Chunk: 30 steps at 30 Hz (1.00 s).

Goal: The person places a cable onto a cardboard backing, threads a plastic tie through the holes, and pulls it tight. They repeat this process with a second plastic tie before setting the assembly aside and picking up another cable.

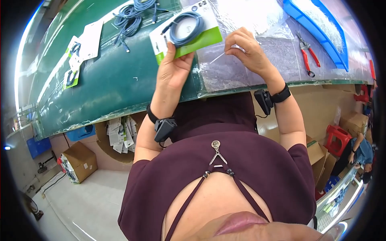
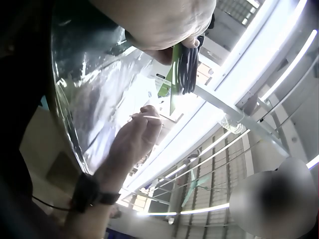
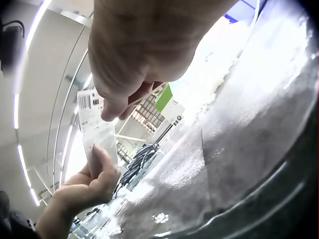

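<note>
On the green table [image 1: 104, 80] loose cables [image 1: 130, 18] lie at the far edge, and packed cards [image 1: 74, 60] lie at the left. Red pliers [image 1: 309, 54] lie near a blue tray [image 1: 317, 24]. Clear plastic [image 1: 241, 72] covers the right part. On the floor stand a box [image 1: 80, 160] and a red stool [image 1: 337, 138].

Small packing workshop, a cable-packaging bench by the looks of it

Long bench with a green mat [image 1: 108, 84], a heap of loose blue cables [image 1: 130, 18], and a carded cable [image 1: 187, 30] on green-and-white retail backing, with a few more cards with cables [image 1: 76, 60] off to the left. Clear plastic sleeves [image 1: 249, 60] cover the right side, near red-handled pliers [image 1: 307, 54] and a blue tray [image 1: 299, 16]. There's a cardboard carton [image 1: 80, 160] on the floor, a bin of printed cards [image 1: 120, 134] under the bench, a red stool [image 1: 337, 138], and long strip lights [image 2: 259, 64] overhead.
</note>
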### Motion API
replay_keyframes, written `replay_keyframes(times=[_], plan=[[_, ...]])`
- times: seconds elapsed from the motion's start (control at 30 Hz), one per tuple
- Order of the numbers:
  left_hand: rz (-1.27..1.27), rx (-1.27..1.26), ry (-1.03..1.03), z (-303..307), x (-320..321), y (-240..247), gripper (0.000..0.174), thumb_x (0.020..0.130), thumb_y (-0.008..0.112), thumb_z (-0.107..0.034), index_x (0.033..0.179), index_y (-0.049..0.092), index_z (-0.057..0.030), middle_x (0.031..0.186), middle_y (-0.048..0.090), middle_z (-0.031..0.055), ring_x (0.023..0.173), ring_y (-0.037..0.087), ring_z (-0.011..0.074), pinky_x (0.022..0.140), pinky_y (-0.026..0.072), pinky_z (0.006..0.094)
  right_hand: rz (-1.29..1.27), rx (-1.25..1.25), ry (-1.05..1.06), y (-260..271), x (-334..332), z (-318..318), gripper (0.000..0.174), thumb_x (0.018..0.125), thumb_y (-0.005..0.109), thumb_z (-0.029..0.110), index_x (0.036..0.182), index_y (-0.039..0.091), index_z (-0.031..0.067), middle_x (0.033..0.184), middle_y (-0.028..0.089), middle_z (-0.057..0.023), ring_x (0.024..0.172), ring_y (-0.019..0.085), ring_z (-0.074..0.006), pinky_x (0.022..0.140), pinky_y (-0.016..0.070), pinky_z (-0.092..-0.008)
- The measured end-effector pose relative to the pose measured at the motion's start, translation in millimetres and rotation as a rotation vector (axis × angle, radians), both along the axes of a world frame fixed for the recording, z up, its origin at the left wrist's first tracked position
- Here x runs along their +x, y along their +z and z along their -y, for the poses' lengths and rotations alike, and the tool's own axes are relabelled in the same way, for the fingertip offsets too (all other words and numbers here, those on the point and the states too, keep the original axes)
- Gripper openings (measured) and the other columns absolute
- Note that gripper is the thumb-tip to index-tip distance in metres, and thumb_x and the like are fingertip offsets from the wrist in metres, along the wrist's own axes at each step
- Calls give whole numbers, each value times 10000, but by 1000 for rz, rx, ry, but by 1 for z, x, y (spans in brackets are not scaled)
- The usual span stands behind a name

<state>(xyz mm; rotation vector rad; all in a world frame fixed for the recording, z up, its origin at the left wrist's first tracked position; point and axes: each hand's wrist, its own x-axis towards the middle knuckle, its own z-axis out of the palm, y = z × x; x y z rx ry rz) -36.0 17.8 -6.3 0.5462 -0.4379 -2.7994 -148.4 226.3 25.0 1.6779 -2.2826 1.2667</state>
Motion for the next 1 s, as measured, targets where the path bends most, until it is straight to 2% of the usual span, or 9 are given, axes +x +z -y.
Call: replay_keyframes(times=[0.03, 0.07, 0.17, 0.2, 0.3, 0.33, 0.43, 0.7, 1.0], plan=[[-4, 106, -41, -2, -4, 2, 322, 855, 668, -155, 1147, 565, -67, 1086, 636, 58, 968, 616, 180, 807, 543, 325, -15, -22, -54, 0, -2, 2, 124, 733, 704, 37, 820, 623, 75, 880, 594, -24, 867, 536, -205, 824, 399, -316], [-9, 84, -29, -3, -7, 6, 322, 855, 668, -155, 1147, 565, -67, 1086, 636, 58, 968, 616, 180, 807, 543, 325, -25, -49, -108, 1, -2, 7, 116, 738, 704, 31, 816, 630, 76, 872, 610, -17, 859, 541, -196, 829, 393, -310], [-147, 333, -181, -14, -15, 14, 271, 825, 691, -171, 1056, 610, -54, 984, 640, 47, 850, 585, 154, 749, 523, 287, -15, -170, -163, 8, -2, 15, 109, 740, 708, 28, 809, 644, 83, 830, 621, -6, 839, 549, -189, 829, 382, -306], [-141, 318, -184, -15, -16, 17, 271, 825, 691, -171, 1056, 610, -54, 984, 640, 47, 850, 585, 154, 749, 523, 287, -5, -216, -194, 11, 0, 16, 106, 741, 711, 26, 805, 651, 87, 809, 627, -1, 829, 554, -185, 828, 376, -304], [-248, 760, -222, -19, -18, 29, 240, 819, 695, -169, 1001, 631, -25, 877, 614, 41, 751, 531, 142, 707, 515, 272, -59, -236, -271, 27, 9, 18, 116, 729, 722, 34, 804, 664, 101, 808, 633, 4, 817, 556, -179, 819, 372, -309], [-238, 749, -223, -19, -19, 33, 240, 819, 695, -169, 1001, 631, -25, 877, 614, 41, 751, 531, 142, 707, 515, 272, -87, -236, -307, 31, 12, 19, 121, 723, 728, 38, 804, 670, 107, 808, 636, 6, 811, 557, -175, 814, 369, -311], [-188, 922, -201, -20, -21, 43, 171, 832, 685, -100, 952, 635, 11, 820, 578, 48, 724, 498, 133, 656, 515, 256, -149, -246, -329, 37, 16, 23, 121, 715, 734, 53, 798, 669, 113, 799, 631, 15, 813, 552, -168, 806, 361, -310], [-304, 1070, -281, -23, -19, 53, 100, 839, 599, 46, 934, 628, 38, 776, 540, 64, 729, 491, 131, 610, 522, 228, -268, -246, -313, 58, 24, 31, 122, 697, 735, 78, 785, 663, 121, 789, 614, 36, 815, 537, -155, 806, 338, -303], [-290, 1061, -277, -23, -18, 51, 106, 838, 606, 37, 940, 633, 24, 772, 539, 68, 719, 491, 130, 610, 530, 231, -269, -255, -304, 55, 21, 34, 128, 695, 736, 85, 793, 662, 120, 799, 610, 31, 827, 539, -157, 815, 337, -308]])
